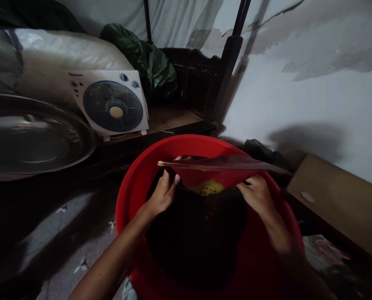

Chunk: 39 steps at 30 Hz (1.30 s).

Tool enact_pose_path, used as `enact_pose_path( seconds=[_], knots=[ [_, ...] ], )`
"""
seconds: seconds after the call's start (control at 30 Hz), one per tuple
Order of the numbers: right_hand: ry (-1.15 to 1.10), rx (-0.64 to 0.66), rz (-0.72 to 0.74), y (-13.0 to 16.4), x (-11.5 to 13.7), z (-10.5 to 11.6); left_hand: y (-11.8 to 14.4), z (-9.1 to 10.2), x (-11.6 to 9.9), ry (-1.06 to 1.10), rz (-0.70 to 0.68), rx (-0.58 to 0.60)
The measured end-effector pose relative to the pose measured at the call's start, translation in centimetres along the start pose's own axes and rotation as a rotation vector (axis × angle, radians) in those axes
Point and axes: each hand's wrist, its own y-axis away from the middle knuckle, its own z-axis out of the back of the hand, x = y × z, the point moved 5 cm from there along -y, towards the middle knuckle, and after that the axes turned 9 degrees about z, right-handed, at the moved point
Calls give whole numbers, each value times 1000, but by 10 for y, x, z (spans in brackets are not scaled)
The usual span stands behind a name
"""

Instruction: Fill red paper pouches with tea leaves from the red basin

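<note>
Red basin (pixel 132 187) sits closest; I've got both hands, left (pixel 162 193) and right (pixel 257 193), pinching the dark cloth (pixel 198 225) stretched over it. Spreading seems underway; next needs even tension.

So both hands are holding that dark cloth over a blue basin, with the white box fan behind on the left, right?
Not quite: the basin is red, not blue, as the head view shows. The left hand and right hand do grip the dark cloth over it, with the white box fan behind on the left.
</note>
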Motion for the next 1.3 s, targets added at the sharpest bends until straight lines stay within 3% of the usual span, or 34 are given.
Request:
enact_pose_path(
  seconds=[0.13, 0.27, 0.43, 0.57, 0.63, 0.77, 0.9, 1.07, 1.23, 1.3],
  knots=[
    [-13, -99, -105, 3, -13, 3, 0, 0, -6, 1, -157, -12],
    [13, -24, -69, 9, -15, -9, -1, 1, -9, -35, -178, -35],
    [102, -14, -29, 22, -12, -25, 4, -15, -13, -173, -189, 114],
    [64, 99, -22, 29, -6, -38, 2, -15, -11, -175, -181, 158],
    [33, 69, -64, 29, -3, -37, -4, -6, -6, -149, -103, 118],
    [-40, -204, -155, 29, -5, -16, -13, 13, -4, -51, -77, -6],
    [10, -156, -126, 31, -6, -8, -11, 19, 1, 16, -39, -154],
    [-6, -181, -110, 37, -5, -6, -4, 25, 0, -121, 17, -355],
    [-19, -186, -118, 41, -6, -4, -4, 33, -20, -301, -184, -393],
    [4, -158, -115, 40, -3, -7, -3, 27, -25, -370, -293, -321]
  ],
)
